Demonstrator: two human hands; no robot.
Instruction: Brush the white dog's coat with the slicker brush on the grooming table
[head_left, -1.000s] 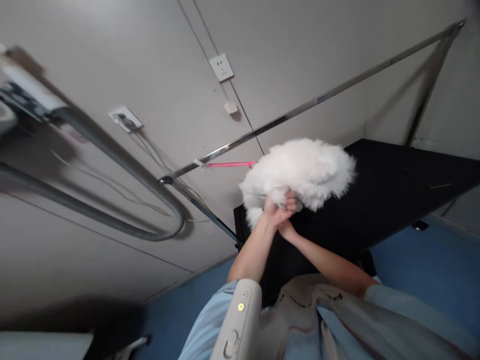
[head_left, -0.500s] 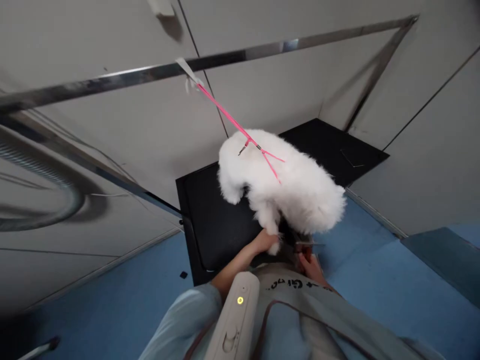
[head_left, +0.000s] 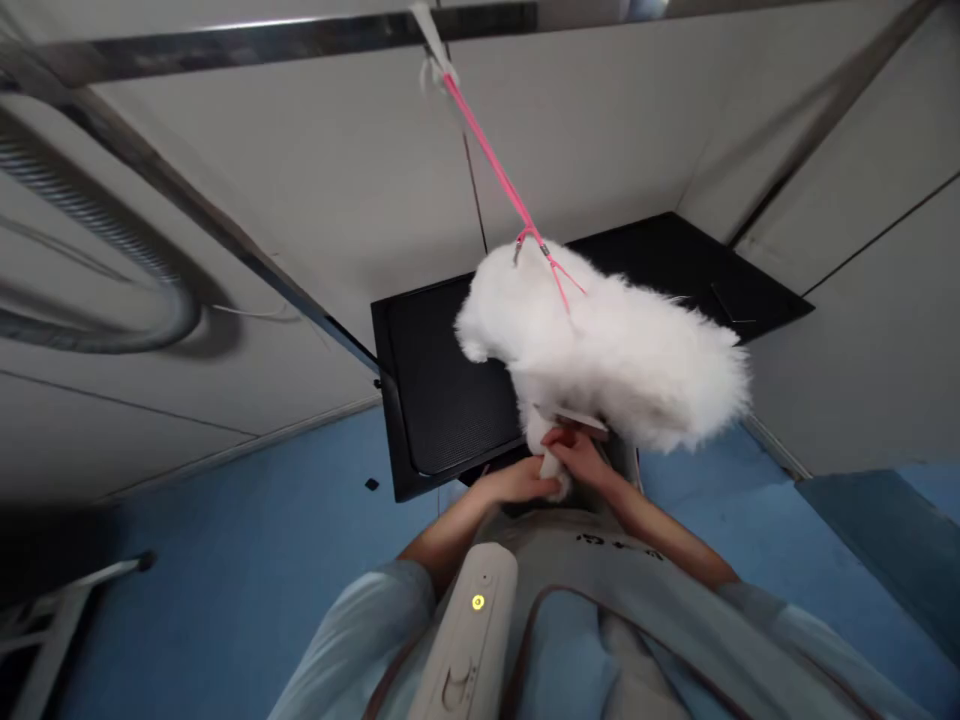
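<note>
**At a black table [head_left: 446,420], a white dog [head_left: 607,345] is held by one leg [head_left: 553,468]**

The scene is backed by a pale panelled wall [head_left: 315,200] and floored in blue [head_left: 270,560]. Against the wall stands the table, crossed above by a shiny metal bar [head_left: 247,50]. The dog is seen across the middle of the table, its fluffy body overlapping the near edge. At far left, a grey ribbed hose [head_left: 105,215] is seen in a bend against the wall. A grey apron [head_left: 600,565] is worn over light blue sleeves [head_left: 367,620]. From the bar, a pink tether [head_left: 491,160] is stretched down to the dog's back, where its forked end is lost in the coat. The leg is drawn toward the apron — its lower part is gripped by the closed fingers of the left hand [head_left: 521,480]. Just beyond, the same leg is touched by the curled fingertips of the right hand [head_left: 581,458]. A flat, pale-edged tool [head_left: 583,422] is seen above the right hand's knuckles — whether it is gripped cannot be told. On the floor, a small dark piece [head_left: 372,484] is seen left of the table.
</note>
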